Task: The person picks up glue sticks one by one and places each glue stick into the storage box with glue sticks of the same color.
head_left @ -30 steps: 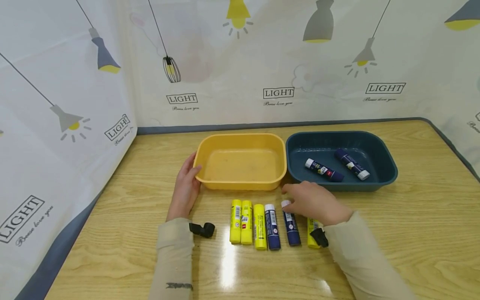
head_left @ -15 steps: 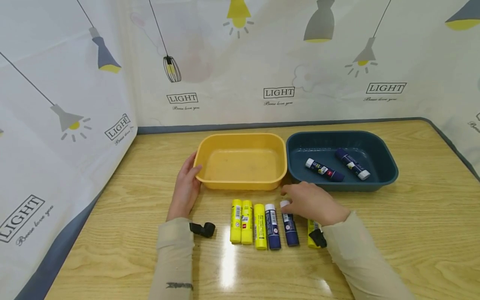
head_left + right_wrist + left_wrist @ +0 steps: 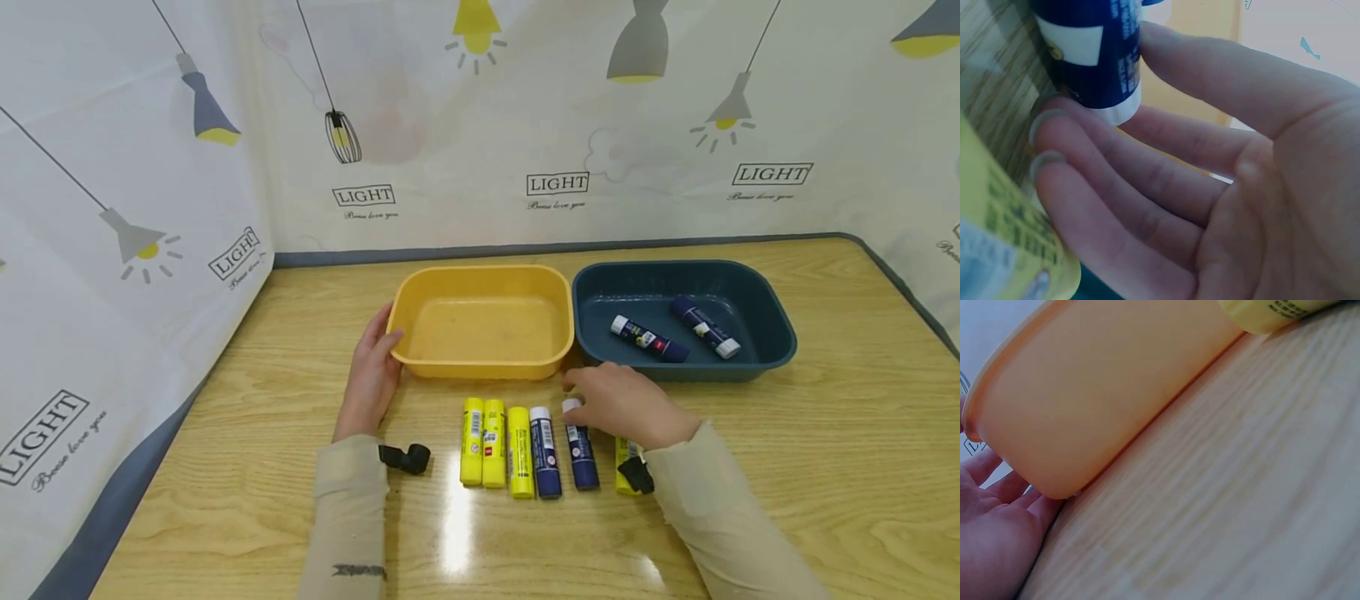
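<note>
Behind everything, a white sheet with printed lamps (image 3: 450, 225) is hung, and before it the wooden bench (image 3: 225, 467) is placed. On the bench two plastic trays are set side by side: the dark blue tray (image 3: 690, 374) on the right, in which two blue glue sticks (image 3: 648, 339) are lying, and the yellow tray (image 3: 480, 371) on the left. The left edge of the yellow tray is held by the left hand (image 3: 371, 375), with the thumb over the rim and the fingers against the outer wall. The right hand (image 3: 626, 404) is half closed, and a blue glue stick (image 3: 582, 458) is pinched near its far end between thumb and fingers; this stick is found on the bench, in front of the place where the trays meet, and whether its far end is raised cannot be told. To its left another blue glue stick (image 3: 546, 458) is laid, then three yellow glue sticks (image 3: 521, 454); one more yellow glue stick (image 3: 626, 454) is partly covered under the right hand. For lifting, judged to be the present step, the round body should be pressed evenly from both sides, so that rolling is avoided, and the yellow one beside the little finger should not be pushed. Since only the part near the white end (image 3: 1124, 114) is gripped, tilting may occur.
</note>
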Demonstrator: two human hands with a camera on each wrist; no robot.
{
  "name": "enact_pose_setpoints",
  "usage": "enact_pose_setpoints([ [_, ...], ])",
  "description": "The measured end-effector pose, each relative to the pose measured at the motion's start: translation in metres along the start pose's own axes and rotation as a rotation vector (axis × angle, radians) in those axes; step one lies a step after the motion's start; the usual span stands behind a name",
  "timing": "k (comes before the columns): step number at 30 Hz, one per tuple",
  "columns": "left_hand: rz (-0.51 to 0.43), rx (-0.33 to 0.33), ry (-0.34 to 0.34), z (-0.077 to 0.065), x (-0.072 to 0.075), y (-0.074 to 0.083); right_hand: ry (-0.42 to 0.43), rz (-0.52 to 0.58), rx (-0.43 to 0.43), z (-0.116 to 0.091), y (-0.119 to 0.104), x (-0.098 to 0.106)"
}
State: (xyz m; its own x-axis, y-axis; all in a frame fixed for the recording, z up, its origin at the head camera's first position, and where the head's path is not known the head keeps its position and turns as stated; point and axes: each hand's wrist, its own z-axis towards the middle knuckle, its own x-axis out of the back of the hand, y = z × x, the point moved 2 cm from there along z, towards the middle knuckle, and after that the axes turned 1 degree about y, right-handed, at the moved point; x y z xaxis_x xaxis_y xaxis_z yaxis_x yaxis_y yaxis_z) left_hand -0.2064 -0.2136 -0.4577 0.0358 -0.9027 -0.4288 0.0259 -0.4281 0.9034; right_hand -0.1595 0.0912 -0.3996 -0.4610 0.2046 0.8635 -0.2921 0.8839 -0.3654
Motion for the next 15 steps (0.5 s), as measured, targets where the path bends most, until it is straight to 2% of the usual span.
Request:
enact_pose_setpoints([
  [15,0.007,0.006,-0.005,0.0007,0.0023,-0.0005,-0.013,0.004,-0.031,0.0006,-0.0043,-0.0039],
])
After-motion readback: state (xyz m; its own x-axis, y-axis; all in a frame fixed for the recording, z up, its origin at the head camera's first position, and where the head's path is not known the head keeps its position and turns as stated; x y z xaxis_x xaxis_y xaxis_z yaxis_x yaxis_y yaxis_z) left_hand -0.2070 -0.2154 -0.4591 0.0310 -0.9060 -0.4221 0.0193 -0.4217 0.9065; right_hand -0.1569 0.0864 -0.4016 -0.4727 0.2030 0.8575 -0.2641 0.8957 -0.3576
